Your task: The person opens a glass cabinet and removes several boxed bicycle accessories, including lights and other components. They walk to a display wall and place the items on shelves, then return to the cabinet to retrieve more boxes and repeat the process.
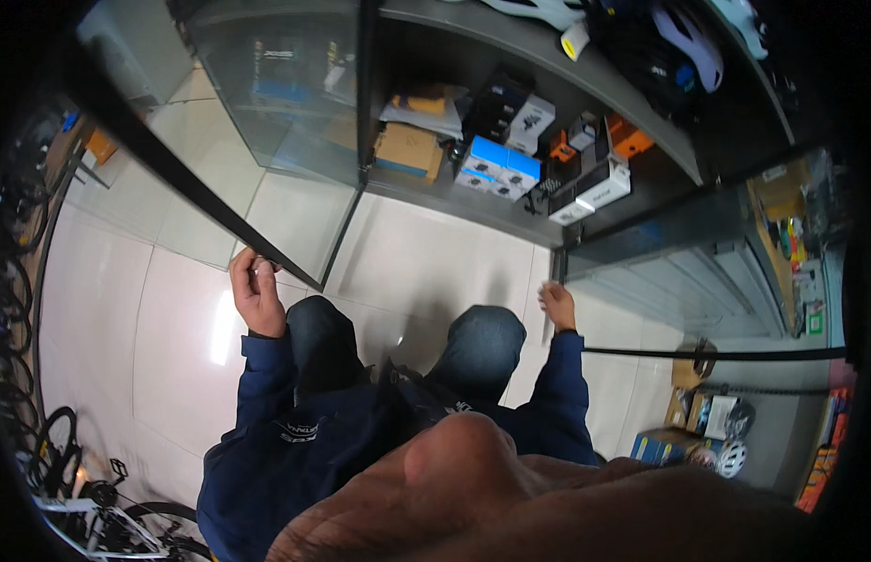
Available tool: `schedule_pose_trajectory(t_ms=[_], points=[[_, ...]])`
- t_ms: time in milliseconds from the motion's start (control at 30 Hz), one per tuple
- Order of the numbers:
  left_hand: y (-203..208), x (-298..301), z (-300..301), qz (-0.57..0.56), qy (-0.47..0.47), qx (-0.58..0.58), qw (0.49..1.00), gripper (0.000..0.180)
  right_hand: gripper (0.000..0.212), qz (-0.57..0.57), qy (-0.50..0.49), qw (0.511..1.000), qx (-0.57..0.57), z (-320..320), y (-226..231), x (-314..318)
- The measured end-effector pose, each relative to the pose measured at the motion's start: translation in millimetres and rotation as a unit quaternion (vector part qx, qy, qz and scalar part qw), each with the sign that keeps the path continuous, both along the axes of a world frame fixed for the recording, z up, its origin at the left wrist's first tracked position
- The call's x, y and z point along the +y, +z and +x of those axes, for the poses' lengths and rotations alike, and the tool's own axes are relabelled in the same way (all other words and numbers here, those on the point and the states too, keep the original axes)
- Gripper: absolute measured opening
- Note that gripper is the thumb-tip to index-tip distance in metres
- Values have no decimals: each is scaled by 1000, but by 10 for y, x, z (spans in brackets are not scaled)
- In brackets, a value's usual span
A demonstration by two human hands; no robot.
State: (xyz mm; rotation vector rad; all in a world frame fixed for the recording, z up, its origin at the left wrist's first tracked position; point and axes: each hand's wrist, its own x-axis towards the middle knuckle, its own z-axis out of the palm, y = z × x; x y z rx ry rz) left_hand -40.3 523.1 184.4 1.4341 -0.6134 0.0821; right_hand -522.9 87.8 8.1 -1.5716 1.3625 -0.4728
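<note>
I am low in front of a dark cabinet whose two glass doors stand swung outward. My left hand (258, 292) has its fingers bent around the dark upright edge of the left glass door (197, 178), near its lower end. Beside the lower corner of the right glass door (642, 276) is my right hand (559, 305), fingers slightly bent and a little apart, with nothing visible in them. Whether it touches the door I cannot make out. My right sleeve (555, 375) covers part of that door's edge.
On the cabinet's lower shelf sit blue-and-white boxes (498, 170), a brown carton (407, 150) and a white box (595, 192). Helmets (684, 56) lie on the shelf above. Bicycles (108, 506) stand at lower left. Cartons (670, 445) and a white helmet (730, 459) are at right.
</note>
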Motion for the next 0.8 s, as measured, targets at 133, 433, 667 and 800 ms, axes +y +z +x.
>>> schedule_pose_trajectory(t_ms=[133, 433, 667, 800], points=[[-3, -19, -15, -7, -14, 5, 1000, 21, 17, 222, -255, 939, -54, -1704, -479, 740], [22, -219, -293, -32, -132, 46, 990, 23, 45, -379, -471, 770, -205, -2506, 1739, 190], [28, -678, -691, -59, -247, 102, 962, 27, 47, -495, -359, 743, -272, -1817, 3699, -100], [53, -1034, -974, -48, -266, 95, 958, 23, 40, -489, -436, 726, -212, -1669, 3859, 41]])
